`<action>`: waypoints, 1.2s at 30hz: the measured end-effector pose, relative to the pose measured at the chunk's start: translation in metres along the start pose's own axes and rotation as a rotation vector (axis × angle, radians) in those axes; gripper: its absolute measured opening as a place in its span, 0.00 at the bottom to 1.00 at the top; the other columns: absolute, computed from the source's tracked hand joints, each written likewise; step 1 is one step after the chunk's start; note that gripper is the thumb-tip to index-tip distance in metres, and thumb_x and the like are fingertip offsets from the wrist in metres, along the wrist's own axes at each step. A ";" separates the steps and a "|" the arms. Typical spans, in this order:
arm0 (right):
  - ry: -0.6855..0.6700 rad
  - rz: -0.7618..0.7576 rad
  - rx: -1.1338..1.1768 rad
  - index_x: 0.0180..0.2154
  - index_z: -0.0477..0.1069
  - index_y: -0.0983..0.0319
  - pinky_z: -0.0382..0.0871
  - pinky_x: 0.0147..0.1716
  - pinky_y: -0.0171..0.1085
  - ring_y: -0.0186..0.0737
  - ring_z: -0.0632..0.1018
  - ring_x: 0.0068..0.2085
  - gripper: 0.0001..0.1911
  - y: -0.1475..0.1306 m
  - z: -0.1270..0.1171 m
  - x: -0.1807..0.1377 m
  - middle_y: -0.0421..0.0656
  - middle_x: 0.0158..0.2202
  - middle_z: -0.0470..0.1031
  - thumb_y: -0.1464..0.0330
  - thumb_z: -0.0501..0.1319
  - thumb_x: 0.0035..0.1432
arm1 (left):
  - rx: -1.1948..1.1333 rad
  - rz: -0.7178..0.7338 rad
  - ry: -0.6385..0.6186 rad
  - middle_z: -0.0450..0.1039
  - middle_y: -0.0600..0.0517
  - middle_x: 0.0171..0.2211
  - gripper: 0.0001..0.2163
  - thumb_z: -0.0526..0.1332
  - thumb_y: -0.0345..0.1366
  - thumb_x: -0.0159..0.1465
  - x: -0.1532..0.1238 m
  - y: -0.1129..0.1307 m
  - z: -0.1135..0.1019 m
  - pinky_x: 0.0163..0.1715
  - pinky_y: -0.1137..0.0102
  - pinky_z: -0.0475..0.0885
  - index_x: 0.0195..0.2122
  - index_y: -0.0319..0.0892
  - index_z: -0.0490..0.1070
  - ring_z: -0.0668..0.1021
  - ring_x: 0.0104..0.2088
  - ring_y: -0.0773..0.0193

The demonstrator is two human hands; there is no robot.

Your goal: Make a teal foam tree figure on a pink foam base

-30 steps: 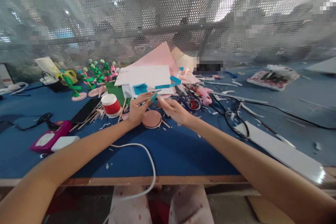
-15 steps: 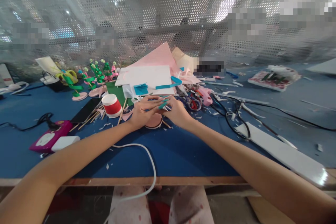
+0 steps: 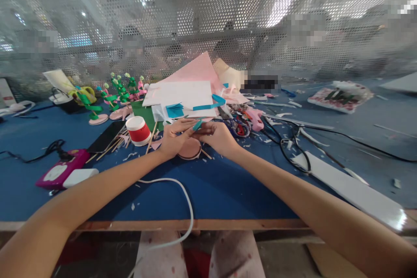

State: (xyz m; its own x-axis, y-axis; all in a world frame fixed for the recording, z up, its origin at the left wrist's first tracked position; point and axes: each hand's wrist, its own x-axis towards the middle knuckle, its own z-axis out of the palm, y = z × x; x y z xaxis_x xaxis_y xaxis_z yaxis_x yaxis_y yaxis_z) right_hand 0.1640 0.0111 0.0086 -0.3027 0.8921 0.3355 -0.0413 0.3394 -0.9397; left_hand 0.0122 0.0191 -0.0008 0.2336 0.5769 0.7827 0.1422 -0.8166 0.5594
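Note:
My left hand point(image 3: 174, 138) and my right hand point(image 3: 217, 137) meet over the blue table point(image 3: 211, 186), fingers pinched together on a small teal foam piece point(image 3: 197, 125). Just under the hands lies a round pink foam disc point(image 3: 189, 149) with thin wooden sticks point(image 3: 206, 153) beside it. A red and white cup point(image 3: 138, 130) stands just left of my left hand. Behind the hands is a pile of white and pink foam sheets point(image 3: 182, 93) with teal strips point(image 3: 208, 105) on top.
Green and pink foam flower figures point(image 3: 114, 95) stand at the back left. A magenta device point(image 3: 61, 171) and black phone point(image 3: 106, 136) lie left. Scissors and a pink glue gun point(image 3: 254, 118) lie right, with black cables point(image 3: 293, 147), a white strip point(image 3: 352, 189) and a white cable point(image 3: 182, 200).
My hands have come together from slightly apart, and both now pinch the teal piece, which sits a little higher than before.

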 end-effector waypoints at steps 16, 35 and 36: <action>-0.133 0.254 0.390 0.43 0.73 0.69 0.68 0.30 0.41 0.42 0.73 0.32 0.34 -0.022 -0.013 -0.004 0.55 0.40 0.76 0.54 0.38 0.55 | 0.339 0.238 -0.013 0.60 0.55 0.59 0.08 0.63 0.34 0.56 -0.002 -0.003 -0.004 0.56 0.46 0.54 0.36 0.54 0.76 0.58 0.59 0.52; -0.105 -0.039 -0.016 0.37 0.76 0.57 0.66 0.45 0.42 0.42 0.75 0.41 0.32 0.003 -0.002 0.003 0.43 0.33 0.77 0.43 0.44 0.53 | 0.132 -0.052 0.067 0.74 0.51 0.46 0.06 0.62 0.40 0.57 0.001 0.002 -0.004 0.57 0.50 0.57 0.32 0.51 0.78 0.67 0.53 0.56; -0.124 -0.092 -0.098 0.37 0.76 0.58 0.65 0.47 0.43 0.43 0.74 0.42 0.33 0.004 -0.002 0.003 0.43 0.34 0.76 0.42 0.44 0.53 | 0.096 -0.087 0.083 0.75 0.51 0.45 0.06 0.62 0.41 0.57 0.001 0.000 -0.004 0.57 0.51 0.57 0.32 0.51 0.78 0.68 0.52 0.56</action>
State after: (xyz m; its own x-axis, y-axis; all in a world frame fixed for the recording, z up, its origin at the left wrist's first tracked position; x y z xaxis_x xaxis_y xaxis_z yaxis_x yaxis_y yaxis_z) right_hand 0.1650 0.0156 0.0065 -0.4172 0.8143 0.4035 0.0172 0.4510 -0.8924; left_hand 0.0088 0.0200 0.0012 0.1366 0.6422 0.7543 0.2508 -0.7591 0.6008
